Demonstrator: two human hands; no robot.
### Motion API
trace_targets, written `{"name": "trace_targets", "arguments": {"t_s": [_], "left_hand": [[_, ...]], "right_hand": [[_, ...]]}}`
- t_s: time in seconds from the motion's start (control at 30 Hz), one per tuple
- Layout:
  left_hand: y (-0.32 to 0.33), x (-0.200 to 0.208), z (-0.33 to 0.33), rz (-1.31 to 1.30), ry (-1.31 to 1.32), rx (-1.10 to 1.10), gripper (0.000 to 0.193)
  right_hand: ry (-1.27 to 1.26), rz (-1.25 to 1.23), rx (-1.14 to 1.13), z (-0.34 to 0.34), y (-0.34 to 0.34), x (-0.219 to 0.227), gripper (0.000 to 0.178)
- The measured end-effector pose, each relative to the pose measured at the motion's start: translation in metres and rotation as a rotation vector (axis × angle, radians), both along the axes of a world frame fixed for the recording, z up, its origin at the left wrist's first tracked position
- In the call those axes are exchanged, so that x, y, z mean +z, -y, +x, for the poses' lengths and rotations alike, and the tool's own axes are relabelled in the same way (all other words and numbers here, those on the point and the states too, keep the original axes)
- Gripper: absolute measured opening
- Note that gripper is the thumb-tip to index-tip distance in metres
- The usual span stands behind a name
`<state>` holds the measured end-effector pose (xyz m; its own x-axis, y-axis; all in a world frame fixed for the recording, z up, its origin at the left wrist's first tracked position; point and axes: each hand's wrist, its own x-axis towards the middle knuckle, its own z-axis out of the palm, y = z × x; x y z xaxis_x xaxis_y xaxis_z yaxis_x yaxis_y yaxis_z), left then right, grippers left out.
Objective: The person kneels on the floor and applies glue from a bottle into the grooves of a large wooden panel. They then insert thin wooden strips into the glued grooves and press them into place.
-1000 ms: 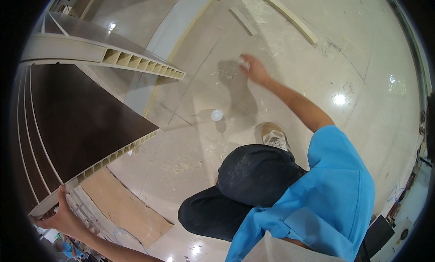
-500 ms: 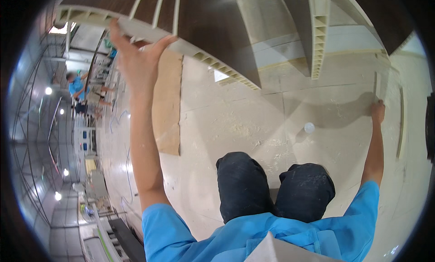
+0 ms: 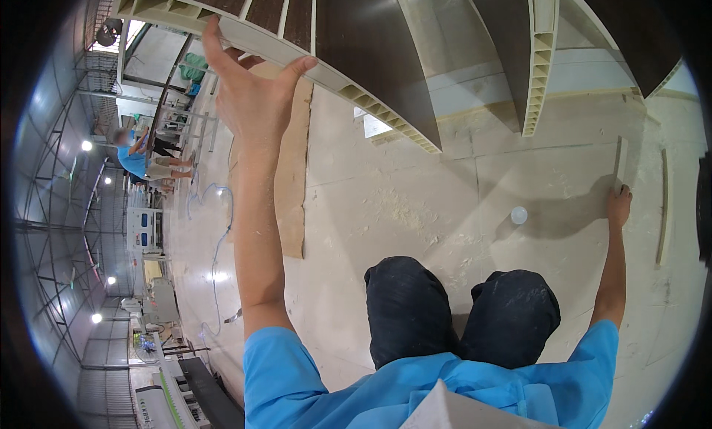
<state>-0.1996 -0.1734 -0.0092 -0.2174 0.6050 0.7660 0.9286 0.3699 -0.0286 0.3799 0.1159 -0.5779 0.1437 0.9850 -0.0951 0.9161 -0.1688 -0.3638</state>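
Observation:
My left hand (image 3: pixel 256 103) grips the pale edge of a dark brown hollow-core panel (image 3: pixel 363 51), thumb on one side and fingers spread along the edge. Open square cells show along that edge on both sides of the hand. Far out to the right, my right hand (image 3: pixel 620 205) is closed around the near end of a thin pale strip (image 3: pixel 621 160), low over the floor. Beyond the first panel stands a second dark panel (image 3: pixel 504 51) with the same celled edge.
A brown cardboard sheet (image 3: pixel 294 184) lies under my left forearm. Wood shavings (image 3: pixel 400 210) and a small round white object (image 3: pixel 519 215) are on the floor. Another long strip (image 3: pixel 662 206) lies at the right. A person in blue (image 3: pixel 133 160) stands far left, near a hose (image 3: pixel 224 236).
The whole view has shifted slightly, so panels and floor appear a little further right and lower. Both hands keep their holds. The far person has changed posture.

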Motion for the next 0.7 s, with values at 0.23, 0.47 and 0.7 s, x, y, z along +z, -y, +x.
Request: {"name": "trace_targets", "arguments": {"t_s": [0.23, 0.47, 0.7], "left_hand": [[-0.001, 0.009, 0.003, -0.018, 0.021, 0.008, 0.135], [0.0, 0.005, -0.005, 0.007, 0.163, -0.106, 0.135], [-0.004, -0.001, -0.015, 0.082, 0.315, -0.36, 0.134]], "right_hand": [[-0.014, 0.064, -0.017, 0.006, 0.0, -0.025, 0.062], [-0.046, 0.017, -0.051, 0.004, -0.002, -0.023, 0.064], [-0.091, 0.062, -0.039, 0.007, 0.002, -0.041, 0.064]]}}
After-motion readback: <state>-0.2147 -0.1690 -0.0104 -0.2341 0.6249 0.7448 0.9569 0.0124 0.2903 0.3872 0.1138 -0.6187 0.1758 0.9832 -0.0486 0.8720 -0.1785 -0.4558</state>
